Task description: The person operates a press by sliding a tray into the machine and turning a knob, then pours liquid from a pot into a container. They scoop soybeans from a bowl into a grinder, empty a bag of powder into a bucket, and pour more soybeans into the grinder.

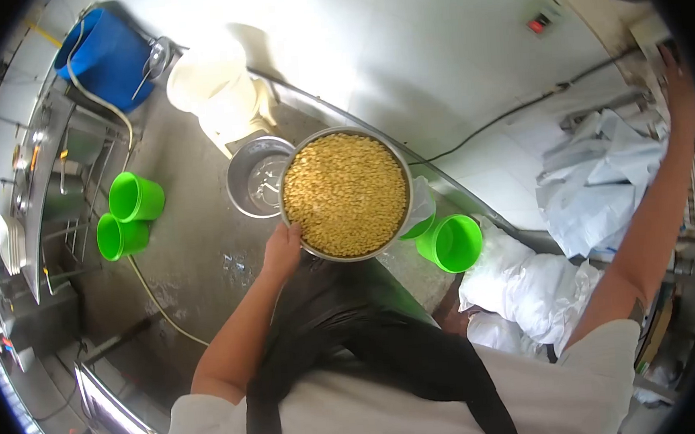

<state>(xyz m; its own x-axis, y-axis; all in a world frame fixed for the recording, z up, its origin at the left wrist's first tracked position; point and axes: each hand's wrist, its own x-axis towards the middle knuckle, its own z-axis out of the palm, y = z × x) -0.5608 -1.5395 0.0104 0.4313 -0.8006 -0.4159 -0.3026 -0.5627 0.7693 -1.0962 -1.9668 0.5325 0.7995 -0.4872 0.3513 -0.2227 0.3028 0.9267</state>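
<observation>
A round metal bowl full of yellow grains or beans [346, 193] is held in front of my body. My left hand [283, 250] grips its lower left rim. Far off to the right, my right hand [676, 73] reaches up at the end of a stretched arm, near the edge of the view; its fingers are dark and too unclear to read. Just left of the bowl, and partly behind it, an empty metal pot [242, 180] stands low down.
Green buckets [138, 198] stand at left, another green bucket [456, 243] right of the bowl. A white chair [232, 116], blue barrel [111, 60], hose [127, 123], white sacks [513, 286] and plastic bags [599, 179] surround the floor area. Metal shelving lines the left.
</observation>
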